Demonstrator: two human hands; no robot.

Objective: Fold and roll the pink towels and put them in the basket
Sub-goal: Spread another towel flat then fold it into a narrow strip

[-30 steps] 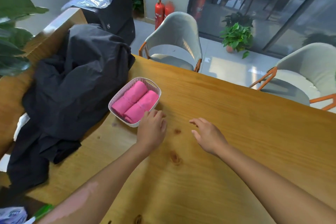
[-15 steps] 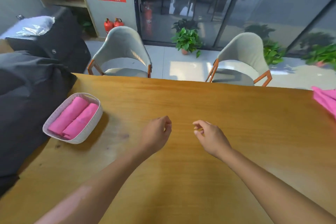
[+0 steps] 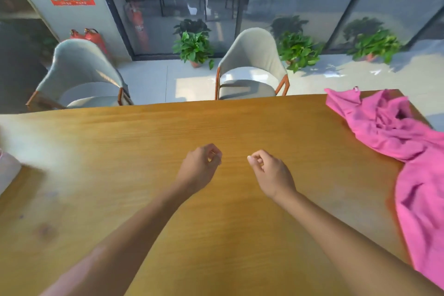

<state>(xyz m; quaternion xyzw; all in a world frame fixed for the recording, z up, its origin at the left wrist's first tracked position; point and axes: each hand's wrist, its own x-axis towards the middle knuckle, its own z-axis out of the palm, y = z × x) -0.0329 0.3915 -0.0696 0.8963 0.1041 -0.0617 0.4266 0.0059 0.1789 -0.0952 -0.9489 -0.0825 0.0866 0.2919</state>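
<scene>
Nearest us, both forearms reach up from the bottom of the frame over the bare middle of the worktop [image 3: 144, 199]. Our left hand [image 3: 200, 167] and right hand [image 3: 270, 170] hover side by side at the centre, each with fingers loosely curled and nothing in them. A second ago the left hand was at the basket, which sat in full view with two pink rolls inside; now our view has swung right, so only a pale sliver of the basket [image 3: 7, 173] shows at the left edge (its contents out of sight). What has come in instead is the heap of unfolded pink towels [image 3: 408, 151], draped along the right edge from mid-frame downward, well apart from both hands. We judge one roll is delivered and the next pick-up comes now. Beyond the far edge stand two grey chairs [image 3: 249, 67].
</scene>
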